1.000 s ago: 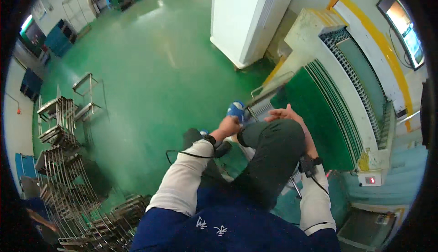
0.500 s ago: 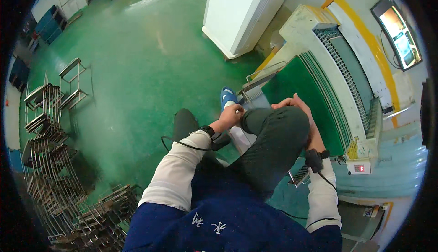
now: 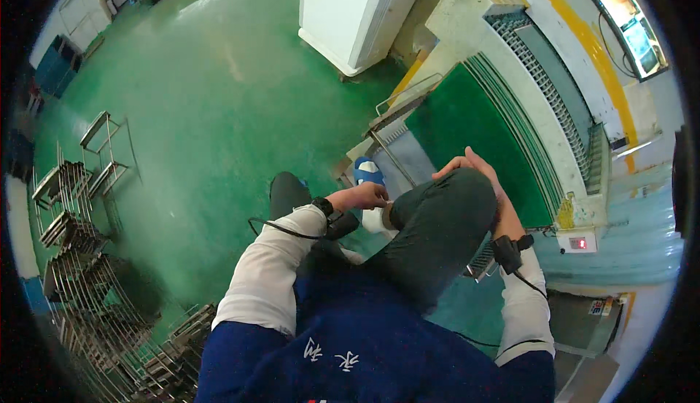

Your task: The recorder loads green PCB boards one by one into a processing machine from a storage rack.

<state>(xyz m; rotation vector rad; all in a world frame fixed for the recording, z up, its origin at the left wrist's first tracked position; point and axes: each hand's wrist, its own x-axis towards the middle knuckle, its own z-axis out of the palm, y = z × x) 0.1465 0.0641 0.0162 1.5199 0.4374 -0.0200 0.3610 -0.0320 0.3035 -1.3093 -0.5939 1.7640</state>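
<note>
My left hand (image 3: 361, 196) is at the lower end of my raised right leg, its fingers bent and pressed together at the hem of the dark trouser leg (image 3: 430, 210). Whatever lies between its fingertips is too small to make out. Just beside it are a white sock (image 3: 375, 221) and a blue-and-white shoe (image 3: 368, 172). My right hand (image 3: 481, 173) rests around the far side of the bent knee, fingers stretched and holding nothing. Both wrists carry black bands with cables.
At the right stands a machine with a green sheet stack (image 3: 474, 140) and a metal rail (image 3: 394, 156) close to my shoe. A white cabinet (image 3: 343, 24) stands ahead. Metal racks (image 3: 91, 272) crowd the left. A screen (image 3: 631, 27) hangs at far right.
The view has shifted, so the surroundings sit further left and higher. My right foot has come nearer to me, and my left hand has moved down with it. My right hand stays on the knee.
</note>
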